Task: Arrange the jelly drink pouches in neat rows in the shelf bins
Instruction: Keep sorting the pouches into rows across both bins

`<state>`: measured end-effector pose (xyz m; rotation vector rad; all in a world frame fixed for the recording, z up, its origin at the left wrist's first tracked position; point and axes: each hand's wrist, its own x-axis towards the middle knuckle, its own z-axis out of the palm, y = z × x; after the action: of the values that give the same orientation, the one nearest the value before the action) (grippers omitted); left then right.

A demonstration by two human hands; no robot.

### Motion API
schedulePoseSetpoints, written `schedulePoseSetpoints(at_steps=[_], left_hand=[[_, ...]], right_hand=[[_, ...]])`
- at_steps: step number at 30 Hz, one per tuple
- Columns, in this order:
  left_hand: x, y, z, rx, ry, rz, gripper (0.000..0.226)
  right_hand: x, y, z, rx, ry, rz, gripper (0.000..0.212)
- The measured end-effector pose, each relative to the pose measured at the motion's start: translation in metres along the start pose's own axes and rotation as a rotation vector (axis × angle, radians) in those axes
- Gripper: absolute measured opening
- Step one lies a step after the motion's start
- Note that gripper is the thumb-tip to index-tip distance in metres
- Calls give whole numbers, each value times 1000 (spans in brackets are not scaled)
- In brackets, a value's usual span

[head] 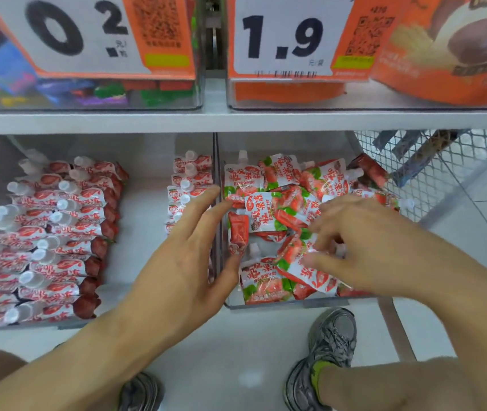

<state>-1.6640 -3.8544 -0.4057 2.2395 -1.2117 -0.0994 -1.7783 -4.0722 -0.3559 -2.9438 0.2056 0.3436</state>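
Left hand [186,256] hovers spread and empty while right hand [352,247] pinches a pouch [310,268] from the jumbled right bin [283,304], probably to line it up.

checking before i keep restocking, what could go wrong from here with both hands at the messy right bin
1. The right hand pinches one pouch lying in the jumbled pile; lifting it may drag its neighbours along or tip them over the low front wall of the right bin.
2. The left hand hovers open over the divider, close to the short third row in the left bin; a careless sweep could knock those pouches askew.
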Motion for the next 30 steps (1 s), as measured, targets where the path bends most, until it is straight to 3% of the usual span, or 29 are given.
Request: schedulePoseSetpoints(at_steps=[2, 4, 16, 20, 24, 30], left_hand=[[1, -1, -1, 4, -11, 13, 63], [1, -2, -2, -2, -21, 19, 64], [-3, -13, -3, -38, -34, 93, 65], [-3, -14, -1, -32, -19, 101, 65], [-3, -14, -1, -20, -20, 93, 65], [-2, -13, -2, -4, -8, 93, 66]], right_hand=[[27, -6, 8, 187, 89, -42, 33], [53, -15, 20, 298, -42, -110, 25], [92, -23, 39, 30, -346, -96, 45], [86, -29, 55, -29, -154, -61, 54], [82, -22, 56, 177, -188, -18, 53], [49, -13, 36, 286, -159, -39, 32]])
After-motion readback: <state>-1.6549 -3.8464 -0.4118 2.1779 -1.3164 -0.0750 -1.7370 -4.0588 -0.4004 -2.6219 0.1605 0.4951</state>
